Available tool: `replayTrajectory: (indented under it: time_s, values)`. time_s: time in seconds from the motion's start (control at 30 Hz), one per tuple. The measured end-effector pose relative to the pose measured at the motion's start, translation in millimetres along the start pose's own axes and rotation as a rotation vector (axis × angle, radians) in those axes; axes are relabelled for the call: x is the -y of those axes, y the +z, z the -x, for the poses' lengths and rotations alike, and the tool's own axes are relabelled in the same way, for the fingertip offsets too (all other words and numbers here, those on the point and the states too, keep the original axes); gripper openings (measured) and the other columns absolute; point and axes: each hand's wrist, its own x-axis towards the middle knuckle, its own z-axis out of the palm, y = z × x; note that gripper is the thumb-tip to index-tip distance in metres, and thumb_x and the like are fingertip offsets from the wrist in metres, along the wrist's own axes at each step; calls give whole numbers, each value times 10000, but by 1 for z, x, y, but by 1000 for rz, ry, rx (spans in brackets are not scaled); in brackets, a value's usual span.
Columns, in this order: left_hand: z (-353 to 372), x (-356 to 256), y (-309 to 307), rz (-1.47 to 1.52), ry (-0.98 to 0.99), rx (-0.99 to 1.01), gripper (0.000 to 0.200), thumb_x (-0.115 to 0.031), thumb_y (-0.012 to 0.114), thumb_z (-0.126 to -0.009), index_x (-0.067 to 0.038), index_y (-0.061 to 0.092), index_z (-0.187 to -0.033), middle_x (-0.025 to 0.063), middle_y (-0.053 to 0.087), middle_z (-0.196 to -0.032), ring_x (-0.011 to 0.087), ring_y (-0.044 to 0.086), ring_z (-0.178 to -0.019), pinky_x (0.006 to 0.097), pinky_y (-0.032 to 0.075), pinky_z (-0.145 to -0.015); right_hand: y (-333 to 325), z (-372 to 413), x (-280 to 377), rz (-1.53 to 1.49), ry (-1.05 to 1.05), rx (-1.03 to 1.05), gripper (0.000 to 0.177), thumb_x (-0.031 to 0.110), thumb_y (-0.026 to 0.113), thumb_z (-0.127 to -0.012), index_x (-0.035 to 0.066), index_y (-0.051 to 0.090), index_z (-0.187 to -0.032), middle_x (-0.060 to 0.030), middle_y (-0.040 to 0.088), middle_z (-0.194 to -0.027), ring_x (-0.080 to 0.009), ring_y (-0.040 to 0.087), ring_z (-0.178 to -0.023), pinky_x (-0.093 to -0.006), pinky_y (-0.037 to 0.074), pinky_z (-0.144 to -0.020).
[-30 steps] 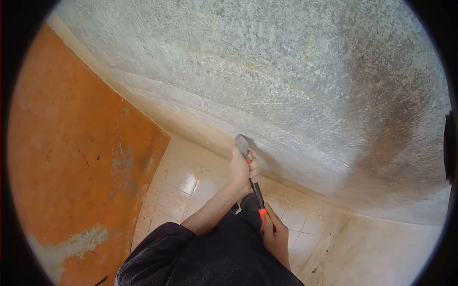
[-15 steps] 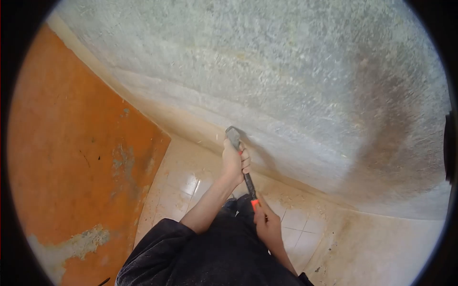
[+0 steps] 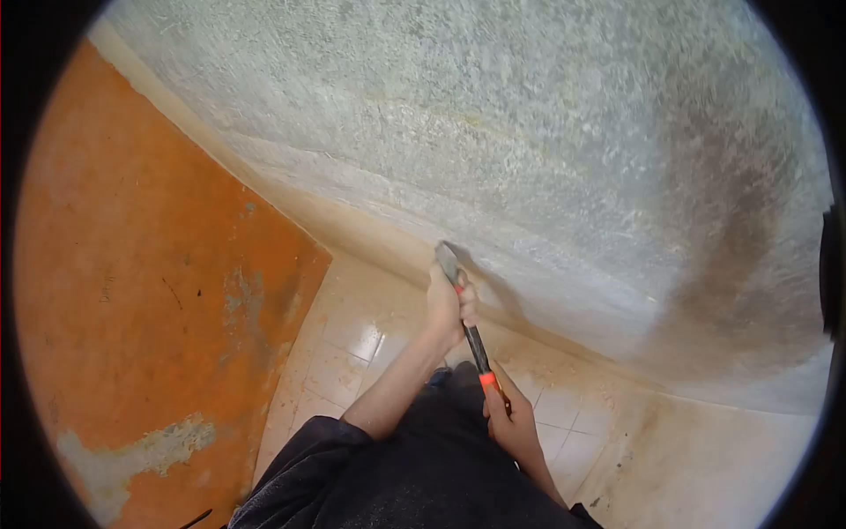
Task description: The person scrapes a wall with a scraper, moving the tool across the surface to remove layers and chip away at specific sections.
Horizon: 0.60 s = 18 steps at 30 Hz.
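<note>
Here I hold the scraper point(image 3: 476, 346) slanted, its long axis running from lower right to upper left, with the blade pointing up against the rough wall point(image 3: 573, 132) above the tiled floor point(image 3: 352, 344). My left hand point(image 3: 448, 309) has its fingers wrapped tight near the blade; my right hand point(image 3: 511, 425) is clenched on the orange handle end.

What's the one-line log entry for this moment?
left hand: grips scraper near blade | right hand: grips handle end | blade tip: against grey wall
</note>
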Motion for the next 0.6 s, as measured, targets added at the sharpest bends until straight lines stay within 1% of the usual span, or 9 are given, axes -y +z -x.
replayTrajectory:
  time_s: [0.03, 0.1, 0.13, 0.2, 0.33, 0.43, 0.5, 0.53, 0.6]
  values:
    - [0, 9, 0, -6, -20, 30, 484, -550, 236, -1000, -179, 387, -727, -70, 189, -515, 82, 152, -385, 268, 144, -359, -7, 3, 1, 16, -5, -1, 464, 263, 515, -1007, 7, 478, -1393, -31, 559, -683, -116, 492, -528, -264, 409, -517]
    - [-2, 14, 1, -3, -32, 62, 497, -565, 227, -997, -180, 385, -727, -71, 191, -515, 83, 147, -388, 272, 145, -363, -17, 7, 4, -257, 306, 154, 444, 331, 471, -1023, -29, 529, -1276, -14, 521, -682, -94, 451, -502, -246, 359, -477]
    - [-1, 16, 0, -5, -22, 73, 504, -576, 225, -995, -180, 385, -729, -70, 192, -517, 84, 150, -389, 273, 151, -367, -20, 8, 1, -254, 303, 157, 444, 331, 471, -1023, -29, 529, -1276, -14, 521, -682, -94, 451, -502, -246, 359, -477]
    - [0, 17, 0, 0, -11, 76, 510, -587, 222, -993, -180, 384, -731, -69, 194, -518, 84, 153, -391, 274, 156, -371, -24, 8, -5, -345, 351, 218, 426, 398, 430, -1030, -2, 553, -1110, -4, 478, -633, -85, 409, -476, -240, 314, -449]
    - [5, 16, 7, -23, -7, 47, 524, -596, 208, -997, -175, 389, -743, -64, 198, -524, 86, 157, -402, 275, 164, -386, -24, 4, -4, -332, 368, 216, 432, 422, 424, -1030, 11, 557, -1007, 9, 453, -597, -84, 405, -469, -242, 309, -445]
    - [5, 14, 7, -38, -31, 25, 539, -607, 194, -998, -171, 394, -752, -61, 206, -528, 89, 161, -407, 279, 173, -391, -13, 7, -3, -204, 404, 170, 495, 468, 403, -1027, 13, 572, -932, 8, 446, -585, -88, 414, -475, -234, 334, -454]
    - [5, 12, 3, -49, -60, 34, 549, -617, 186, -998, -171, 395, -756, -59, 213, -531, 92, 164, -408, 281, 180, -393, 5, 13, -2, -96, 395, -37, 475, 433, 431, -1028, 14, 578, -860, 17, 442, -571, -78, 407, -470, -237, 324, -447]
    - [6, 9, 2, -65, -78, 49, 556, -627, 182, -995, -171, 396, -759, -55, 222, -534, 94, 168, -409, 284, 187, -395, 14, 17, -4, -100, 401, -60, 475, 433, 431, -1028, 14, 578, -860, 17, 442, -571, -78, 407, -470, -237, 324, -447]
    - [6, 9, 0, -67, -118, 73, 564, -637, 177, -992, -171, 397, -763, -51, 231, -537, 97, 173, -410, 286, 195, -398, 25, 26, -10, 57, 339, -188, 445, 396, 465, -1022, 16, 582, -821, 23, 448, -565, -64, 405, -480, -239, 311, -449]
